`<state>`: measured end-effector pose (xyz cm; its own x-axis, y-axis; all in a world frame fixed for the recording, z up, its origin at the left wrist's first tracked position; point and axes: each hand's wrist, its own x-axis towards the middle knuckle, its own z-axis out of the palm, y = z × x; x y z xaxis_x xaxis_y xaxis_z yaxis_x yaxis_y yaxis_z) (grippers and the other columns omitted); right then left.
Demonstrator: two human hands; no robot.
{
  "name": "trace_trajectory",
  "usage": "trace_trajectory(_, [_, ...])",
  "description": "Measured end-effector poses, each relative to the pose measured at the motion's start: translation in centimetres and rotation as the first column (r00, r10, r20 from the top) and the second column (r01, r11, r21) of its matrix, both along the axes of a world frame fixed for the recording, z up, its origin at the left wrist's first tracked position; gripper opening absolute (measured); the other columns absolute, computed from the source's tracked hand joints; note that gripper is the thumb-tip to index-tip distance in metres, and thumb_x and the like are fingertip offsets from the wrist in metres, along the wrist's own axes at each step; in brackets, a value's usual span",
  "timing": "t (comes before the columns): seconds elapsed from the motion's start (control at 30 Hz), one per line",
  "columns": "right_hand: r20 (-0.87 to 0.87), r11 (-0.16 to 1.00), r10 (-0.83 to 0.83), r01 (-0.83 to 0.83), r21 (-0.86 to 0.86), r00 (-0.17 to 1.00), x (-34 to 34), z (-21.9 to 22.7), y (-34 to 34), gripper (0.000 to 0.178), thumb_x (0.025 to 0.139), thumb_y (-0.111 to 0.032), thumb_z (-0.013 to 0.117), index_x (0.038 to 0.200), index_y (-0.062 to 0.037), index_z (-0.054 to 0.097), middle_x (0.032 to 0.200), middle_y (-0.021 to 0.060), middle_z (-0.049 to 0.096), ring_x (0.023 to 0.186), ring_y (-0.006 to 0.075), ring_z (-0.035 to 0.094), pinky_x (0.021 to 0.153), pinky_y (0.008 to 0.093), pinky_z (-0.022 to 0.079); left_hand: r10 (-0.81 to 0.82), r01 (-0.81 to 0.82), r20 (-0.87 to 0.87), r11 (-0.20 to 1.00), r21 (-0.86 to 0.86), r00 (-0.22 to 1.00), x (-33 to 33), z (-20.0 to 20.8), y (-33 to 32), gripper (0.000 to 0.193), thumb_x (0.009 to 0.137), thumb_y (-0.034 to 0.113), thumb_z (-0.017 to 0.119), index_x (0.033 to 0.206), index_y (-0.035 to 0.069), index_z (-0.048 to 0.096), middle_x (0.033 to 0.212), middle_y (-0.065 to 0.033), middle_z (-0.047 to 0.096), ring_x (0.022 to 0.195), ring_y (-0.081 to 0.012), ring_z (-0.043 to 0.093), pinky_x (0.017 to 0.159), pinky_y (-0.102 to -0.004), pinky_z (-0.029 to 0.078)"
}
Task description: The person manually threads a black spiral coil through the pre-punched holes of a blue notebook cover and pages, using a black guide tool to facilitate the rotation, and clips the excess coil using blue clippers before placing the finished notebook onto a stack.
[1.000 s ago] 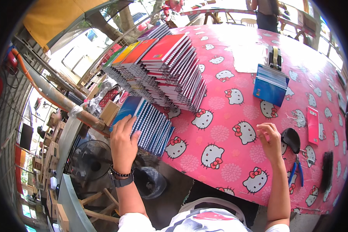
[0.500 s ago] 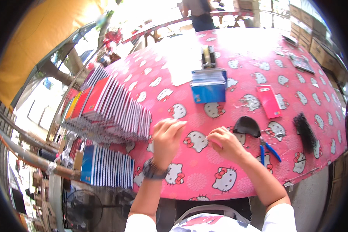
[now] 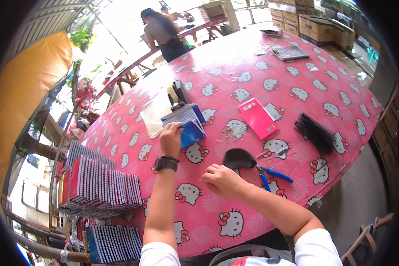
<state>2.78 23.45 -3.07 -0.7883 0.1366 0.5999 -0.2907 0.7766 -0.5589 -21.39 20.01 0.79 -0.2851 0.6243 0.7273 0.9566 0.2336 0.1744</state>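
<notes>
Blue spiral-bound notebooks (image 3: 193,134) sit beside the black tape dispenser (image 3: 180,91), the left hand (image 3: 170,136) over their edge, whether gripping I cannot tell, the right hand (image 3: 222,179) curled with nothing visible in it, and a lopsided pull could topple them.

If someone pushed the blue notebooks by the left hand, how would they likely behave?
The blue notebooks would probably shift separately rather than as one block, since no band shows around them. Together they may feel fairly heavy, as many page edges are visible packed close. They seem unlikely to roll, given their flat covers.
</notes>
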Motion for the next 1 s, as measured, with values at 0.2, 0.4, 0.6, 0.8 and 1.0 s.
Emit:
trace_trajectory(0.2, [-0.026,0.992,-0.095,0.093,-0.086,0.995,3.5,3.9,4.4,0.013,0.079,-0.009,0.063,0.092,-0.0071,0.066,0.088,0.0098,0.063,0.088,0.0278,0.060,0.079,0.0381,0.049,-0.126,0.177,0.354,0.978,-0.115,0.927,6.6,4.1,-7.0,0.017,0.074,-0.001,0.070,0.091,0.002,0.069,0.086,-0.0102,0.067,0.072,-0.0176,0.065,0.066,-0.0300,0.051])
trace_trajectory(0.4, [0.109,0.674,-0.726,0.734,-0.083,0.679,12.3,5.2,12.8,0.016,0.078,-0.006,0.066,0.093,-0.0040,0.068,0.093,0.0139,0.067,0.086,0.0284,0.063,0.078,0.0371,0.050,-0.153,0.266,0.484,0.948,-0.175,0.862,13.1,2.0,-13.5,0.020,0.072,-0.004,0.068,0.090,0.005,0.069,0.084,-0.0102,0.066,0.076,-0.0234,0.063,0.065,-0.0324,0.050])
trace_trajectory(0.6, [0.120,0.422,-0.905,0.829,0.367,0.408,17.8,0.9,20.2,0.031,0.071,-0.004,0.073,0.100,-0.0058,0.064,0.103,0.0077,0.062,0.103,0.0289,0.056,0.086,0.0368,0.048,-0.219,0.222,0.397,0.974,0.041,0.891,14.9,0.5,-13.4,0.019,0.072,-0.002,0.069,0.090,0.005,0.070,0.080,-0.0069,0.064,0.073,-0.0224,0.060,0.063,-0.0312,0.050])
trace_trajectory(0.8, [0.193,0.446,-0.895,0.823,0.351,0.403,17.7,0.6,21.1,0.019,0.074,-0.003,0.069,0.091,-0.0050,0.060,0.095,0.0101,0.059,0.096,0.0293,0.056,0.082,0.0395,0.048,-0.324,0.336,0.353,0.941,0.030,0.878,14.5,0.2,-14.3,0.018,0.073,-0.002,0.069,0.089,0.006,0.070,0.078,-0.0061,0.065,0.072,-0.0216,0.061,0.061,-0.0317,0.050])
trace_trajectory(1.0, [-0.031,0.465,-0.869,0.836,0.291,0.494,17.2,3.7,18.8,0.022,0.087,-0.003,0.055,0.107,-0.0046,0.061,0.091,0.0149,0.058,0.091,0.0311,0.056,0.082,0.0374,0.047,-0.372,0.372,0.301,0.926,0.060,0.878,14.9,0.0,-14.4,0.020,0.071,-0.004,0.067,0.087,0.007,0.070,0.078,-0.0055,0.064,0.073,-0.0220,0.061,0.062,-0.0324,0.050])
